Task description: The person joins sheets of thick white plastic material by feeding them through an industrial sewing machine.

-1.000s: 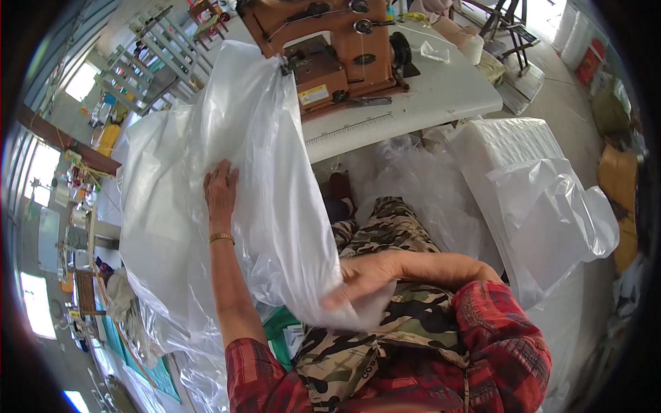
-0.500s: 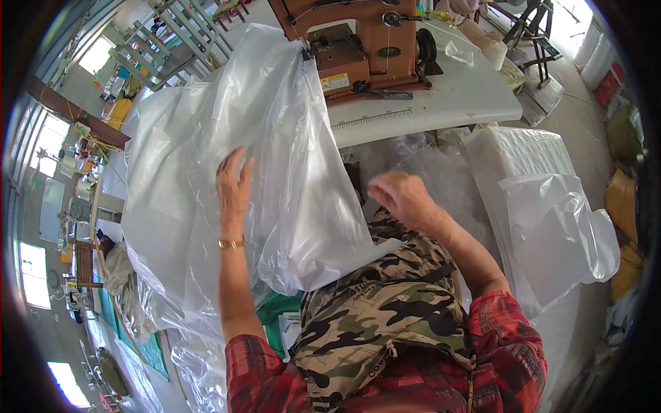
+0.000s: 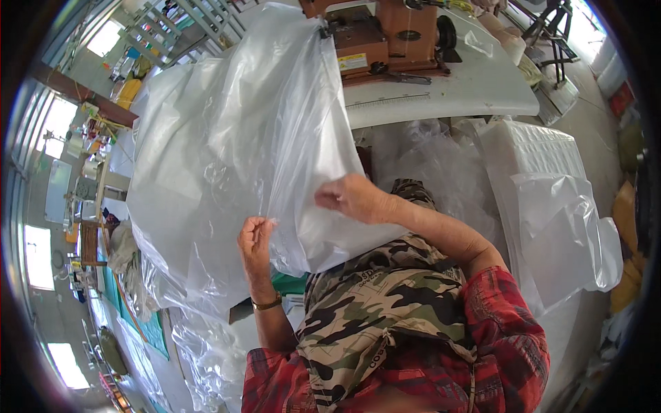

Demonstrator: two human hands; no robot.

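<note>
A large, translucent plastic sheet (image 3: 200, 138) drapes from the brown sewing machine (image 3: 358, 51) down toward my lap, its folds bunched along the right side. My left hand (image 3: 255, 241) is closed in a pinch on the sheet's film near its lower folds. Over the sheet's right part is my right hand (image 3: 354, 198), its fingers curled together and slightly blurred. What those fingers hold, if anything, is hidden. The sheet's upper right corner lies beside the machine's needle area.
The machine stands on a pale table (image 3: 475, 96) with a ruler strip along its front. Stacked clear plastic bags (image 3: 551, 206) lie at the right, with crumpled film (image 3: 434, 165) beside them. A camouflage apron (image 3: 385, 296) covers my lap. Metal racks (image 3: 186, 34) stand far left.
My left hand has come down and nearer, from spread fingers to a pinch. My right hand has moved left over the sheet. The view has shifted slightly.
</note>
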